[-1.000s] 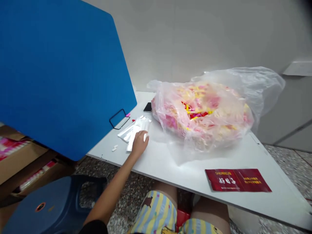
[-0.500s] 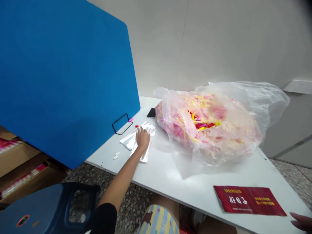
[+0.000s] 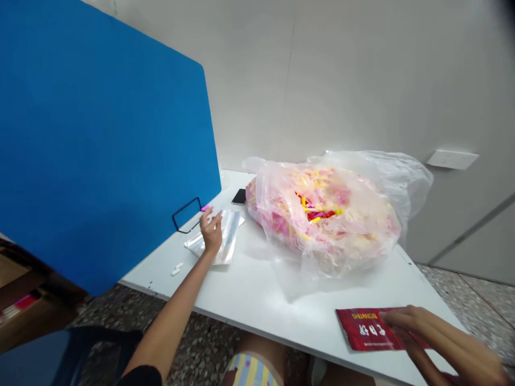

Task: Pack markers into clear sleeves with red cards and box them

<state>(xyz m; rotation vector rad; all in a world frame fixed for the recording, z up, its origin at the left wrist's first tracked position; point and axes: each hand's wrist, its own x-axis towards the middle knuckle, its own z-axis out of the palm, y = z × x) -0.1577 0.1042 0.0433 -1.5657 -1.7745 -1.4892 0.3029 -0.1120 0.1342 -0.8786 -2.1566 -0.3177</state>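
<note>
My left hand [image 3: 211, 233] is over the silvery clear plastic sleeves [image 3: 228, 244] at the table's left side, its fingers apart and slightly curled. Just beyond its fingertips lies a small pink piece [image 3: 205, 208], beside a thin black rectangular frame [image 3: 180, 230]. At the lower right, my right hand [image 3: 442, 343] reaches over a dark red printed packet [image 3: 364, 329] lying flat. Its fingers are stretched out, with the thumb apart from them. They cover the packet's right part, and whether they touch it I cannot tell.
A large clear plastic bag [image 3: 281, 236] full of red, yellow and pink pieces stands mid-table. Behind the sleeves lies a black phone [image 3: 239, 197]. Small white pieces [image 3: 177, 269] lie near the left edge. A big blue panel [image 3: 120, 150] borders the table's left.
My right hand has come in from the right edge over the red packet. My left hand has lifted and spread its fingers. The small red piece near it no longer shows. The view has shifted.
</note>
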